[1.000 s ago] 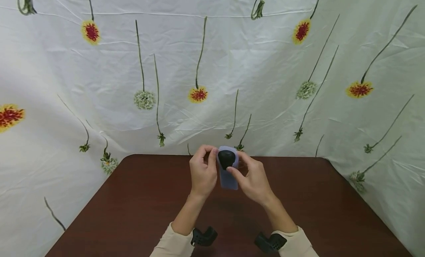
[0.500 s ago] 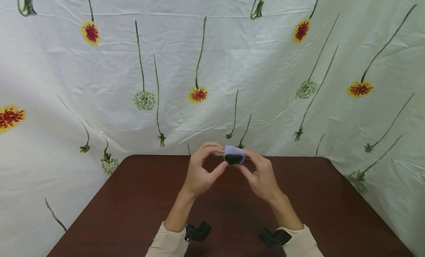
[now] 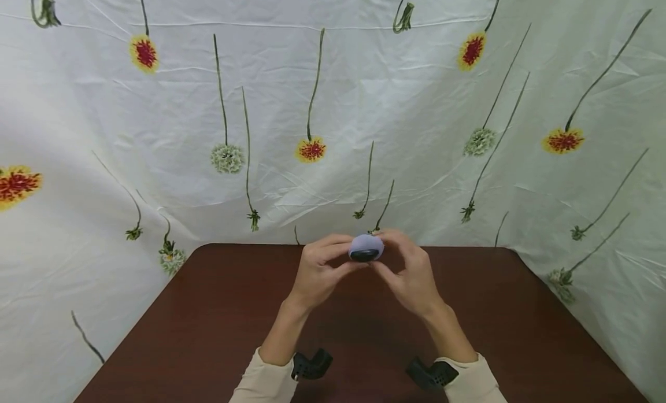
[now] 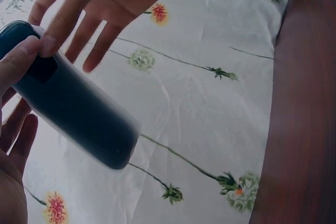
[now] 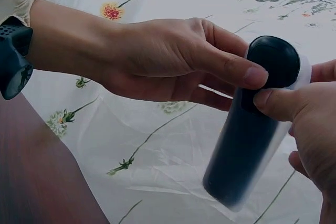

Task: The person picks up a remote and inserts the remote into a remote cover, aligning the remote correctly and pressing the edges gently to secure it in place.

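Both hands hold one elongated, rounded lavender object [image 3: 366,241] above the far part of the table; its exact kind cannot be told. In the head view it points nearly end-on, with a glossy black part [image 3: 364,255] showing. The right wrist view shows its long body [image 5: 236,150] dark with a translucent edge, and a smooth black rounded end. My left hand [image 3: 311,278] pinches it from the left with thumb and fingers. From the right, my right hand [image 3: 413,278] pinches the same end. In the right wrist view both thumbs press near the black part's lower edge.
A dark reddish-brown table [image 3: 359,333] lies under the hands. Behind and beside it hangs a white cloth [image 3: 281,102] printed with flowers. Black wrist-worn devices sit at both cuffs, the left one [image 3: 312,365] and the right one [image 3: 432,373].
The object has tipped from showing its long face to pointing nearly end-on toward the head camera. The left hand has shifted its grip, and its thumb now lies under the black part.
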Available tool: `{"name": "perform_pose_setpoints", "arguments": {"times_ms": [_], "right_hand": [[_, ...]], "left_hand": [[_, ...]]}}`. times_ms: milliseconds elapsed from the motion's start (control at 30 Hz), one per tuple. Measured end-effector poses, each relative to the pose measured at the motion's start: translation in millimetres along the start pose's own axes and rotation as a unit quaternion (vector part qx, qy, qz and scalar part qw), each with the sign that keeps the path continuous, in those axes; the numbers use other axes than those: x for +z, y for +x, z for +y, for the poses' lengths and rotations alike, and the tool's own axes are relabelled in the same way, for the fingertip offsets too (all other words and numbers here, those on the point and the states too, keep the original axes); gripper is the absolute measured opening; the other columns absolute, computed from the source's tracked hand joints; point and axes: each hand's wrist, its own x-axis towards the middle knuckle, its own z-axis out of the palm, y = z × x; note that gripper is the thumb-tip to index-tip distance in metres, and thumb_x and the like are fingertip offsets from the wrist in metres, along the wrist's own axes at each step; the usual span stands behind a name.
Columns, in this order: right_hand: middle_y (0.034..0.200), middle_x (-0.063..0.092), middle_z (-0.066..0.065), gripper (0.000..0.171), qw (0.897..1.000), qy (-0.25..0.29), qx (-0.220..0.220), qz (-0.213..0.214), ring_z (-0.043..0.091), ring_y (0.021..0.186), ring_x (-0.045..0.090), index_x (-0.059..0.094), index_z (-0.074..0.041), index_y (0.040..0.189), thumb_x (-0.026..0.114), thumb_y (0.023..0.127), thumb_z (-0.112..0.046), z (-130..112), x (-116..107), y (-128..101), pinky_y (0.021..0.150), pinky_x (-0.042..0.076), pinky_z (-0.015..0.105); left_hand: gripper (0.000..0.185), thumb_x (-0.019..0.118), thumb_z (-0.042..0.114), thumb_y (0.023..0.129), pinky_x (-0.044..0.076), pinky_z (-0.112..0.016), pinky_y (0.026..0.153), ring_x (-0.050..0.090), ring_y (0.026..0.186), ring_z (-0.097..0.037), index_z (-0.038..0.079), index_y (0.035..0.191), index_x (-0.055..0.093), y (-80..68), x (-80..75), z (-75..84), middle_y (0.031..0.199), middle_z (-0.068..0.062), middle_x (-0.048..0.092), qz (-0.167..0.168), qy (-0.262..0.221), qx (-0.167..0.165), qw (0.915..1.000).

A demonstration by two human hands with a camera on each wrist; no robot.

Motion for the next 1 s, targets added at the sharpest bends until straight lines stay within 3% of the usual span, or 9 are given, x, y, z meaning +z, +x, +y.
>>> {"name": "perform_pose_setpoints", "arguments": {"times_ms": [100,267,400,533,700,867,1000], "right_hand": [[0.114,0.063,0.015,0.046,1.000,-0.002,-0.009,0.012,0.028,0.106,0.062,0.062,0.001,0.116,0.085,0.077,0.010,-2,-4,1,0.096,0.048,0.027],[0.103,0.066,0.011,0.013,0.997,-0.023,-0.073,0.022,0.025,0.089,0.064,0.070,-0.001,0.106,0.075,0.095,-0.006,-4,-10,6,0.082,0.051,0.026],[0.103,0.069,0.011,0.019,0.995,-0.030,-0.097,0.012,0.027,0.090,0.067,0.076,-0.001,0.106,0.069,0.102,-0.018,-4,-14,8,0.084,0.052,0.022],[0.104,0.071,0.012,0.013,0.995,-0.018,-0.097,-0.011,0.029,0.092,0.067,0.078,0.002,0.107,0.075,0.095,-0.004,-3,-17,8,0.085,0.052,0.021],[0.104,0.072,0.012,0.030,0.997,0.005,-0.070,-0.040,0.029,0.093,0.069,0.078,0.003,0.106,0.077,0.080,0.017,-3,-21,6,0.085,0.052,0.020],[0.103,0.073,0.012,0.033,0.997,0.015,-0.048,-0.055,0.029,0.093,0.070,0.078,0.003,0.105,0.074,0.079,0.022,-5,-24,6,0.084,0.054,0.020],[0.101,0.072,0.012,0.027,0.998,-0.007,-0.041,-0.053,0.027,0.091,0.070,0.076,0.001,0.103,0.073,0.084,0.020,-7,-23,6,0.083,0.054,0.021]], "left_hand": [[0.039,0.088,-0.015,0.070,0.058,-0.035,0.087,0.072,0.096,-0.028,-0.005,0.107,0.078,-1.2,-0.3,-1.5,0.104,-0.013,0.075,0.001,0.006,0.002,1.0000],[0.040,0.087,-0.016,0.070,0.058,-0.037,0.087,0.073,0.098,-0.029,-0.006,0.108,0.078,-1.1,-1.4,-1.7,0.106,-0.014,0.075,-0.001,0.004,0.007,1.0000],[0.041,0.085,-0.019,0.070,0.059,-0.039,0.088,0.073,0.099,-0.030,-0.007,0.109,0.077,-0.4,-1.8,-1.3,0.107,-0.016,0.075,-0.011,-0.015,0.010,0.9998],[0.043,0.084,-0.021,0.070,0.059,-0.041,0.087,0.073,0.100,-0.030,-0.008,0.110,0.077,0.5,-1.9,-1.6,0.108,-0.018,0.075,-0.022,-0.037,0.019,0.9989],[0.046,0.084,-0.022,0.069,0.058,-0.043,0.088,0.073,0.102,-0.031,-0.008,0.111,0.076,1.5,-2.2,-0.8,0.109,-0.019,0.075,-0.031,-0.051,0.027,0.9979],[0.046,0.084,-0.022,0.068,0.058,-0.043,0.088,0.073,0.102,-0.030,-0.008,0.111,0.076,1.4,-1.6,0.0,0.109,-0.019,0.075,-0.043,-0.059,0.025,0.9970],[0.044,0.084,-0.021,0.069,0.058,-0.042,0.088,0.072,0.102,-0.031,-0.008,0.111,0.076,1.1,-0.2,-0.1,0.109,-0.019,0.075,-0.046,-0.055,0.026,0.9971]]}}
